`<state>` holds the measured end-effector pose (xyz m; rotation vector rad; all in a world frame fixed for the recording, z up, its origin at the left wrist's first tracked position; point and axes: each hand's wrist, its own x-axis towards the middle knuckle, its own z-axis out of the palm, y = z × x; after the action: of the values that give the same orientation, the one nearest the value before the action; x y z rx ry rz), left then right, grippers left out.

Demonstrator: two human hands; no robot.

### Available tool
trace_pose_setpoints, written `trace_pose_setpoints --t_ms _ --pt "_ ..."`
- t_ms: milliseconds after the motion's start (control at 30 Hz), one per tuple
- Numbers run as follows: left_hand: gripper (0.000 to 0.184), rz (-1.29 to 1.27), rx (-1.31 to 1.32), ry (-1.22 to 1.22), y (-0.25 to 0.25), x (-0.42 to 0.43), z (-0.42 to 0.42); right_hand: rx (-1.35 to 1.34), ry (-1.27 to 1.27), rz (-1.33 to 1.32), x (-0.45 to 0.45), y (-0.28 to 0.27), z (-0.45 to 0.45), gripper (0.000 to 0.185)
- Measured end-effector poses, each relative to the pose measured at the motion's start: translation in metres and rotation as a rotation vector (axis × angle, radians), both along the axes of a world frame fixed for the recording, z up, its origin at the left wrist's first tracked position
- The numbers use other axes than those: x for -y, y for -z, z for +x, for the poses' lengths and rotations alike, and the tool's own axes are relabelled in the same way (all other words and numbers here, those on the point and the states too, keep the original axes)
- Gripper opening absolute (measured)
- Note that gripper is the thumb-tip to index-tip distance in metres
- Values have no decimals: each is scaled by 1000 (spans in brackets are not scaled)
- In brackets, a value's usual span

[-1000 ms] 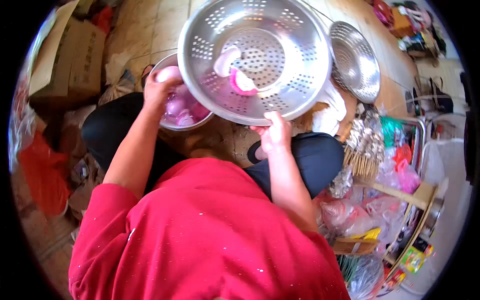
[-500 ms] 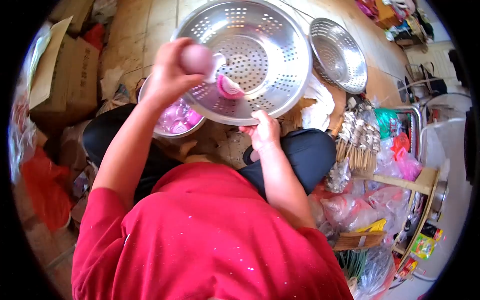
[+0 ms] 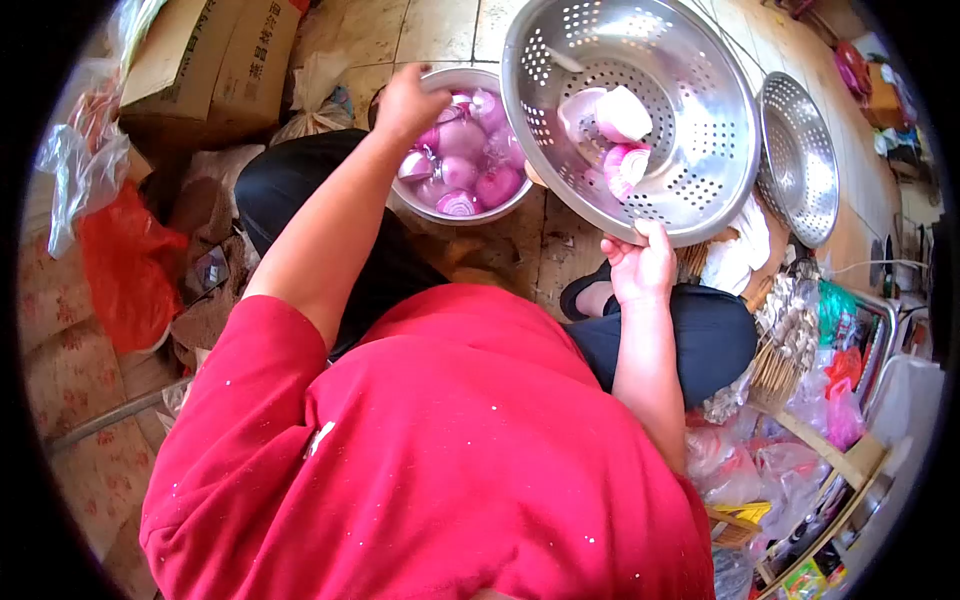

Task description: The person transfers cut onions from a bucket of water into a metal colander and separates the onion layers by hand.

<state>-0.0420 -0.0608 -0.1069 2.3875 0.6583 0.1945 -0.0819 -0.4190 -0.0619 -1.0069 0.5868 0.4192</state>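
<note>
My left hand (image 3: 408, 104) is over the left rim of a metal pot (image 3: 462, 219), fingers stretched toward the onions with none seen in its grasp. Several peeled purple onions (image 3: 461, 140), some showing cut faces, fill the pot. My right hand (image 3: 642, 262) grips the near rim of a large steel colander (image 3: 727, 130), thumb on top. The colander is tilted beside the pot. Inside it lie a pale onion piece (image 3: 622, 114), a purple-and-white cut onion piece (image 3: 625, 171) and a pinkish piece (image 3: 578, 112).
A second colander (image 3: 800, 160) stands to the right on the tiled floor. A cardboard box (image 3: 210, 65) and a red plastic bag (image 3: 125, 265) are at my left. Bundled skewers (image 3: 778, 360) and plastic bags (image 3: 745, 460) crowd my right side.
My left hand has let go of the onion it held over the colander and moved left to the pot. More onion lies in the colander. My view has shifted left.
</note>
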Motion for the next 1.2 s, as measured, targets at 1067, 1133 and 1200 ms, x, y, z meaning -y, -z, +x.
trace_pose_setpoints --t_ms 1067,1133,1200 --pt "57 -1509 -459 -321 124 -17 35 90 -304 -644 -238 90 74 77" --pt "50 -1535 -433 -311 114 -12 43 -149 -225 -429 -242 93 86 77" --pt "51 -1527 -445 -307 108 -10 43 -176 -210 -429 -244 106 92 77"
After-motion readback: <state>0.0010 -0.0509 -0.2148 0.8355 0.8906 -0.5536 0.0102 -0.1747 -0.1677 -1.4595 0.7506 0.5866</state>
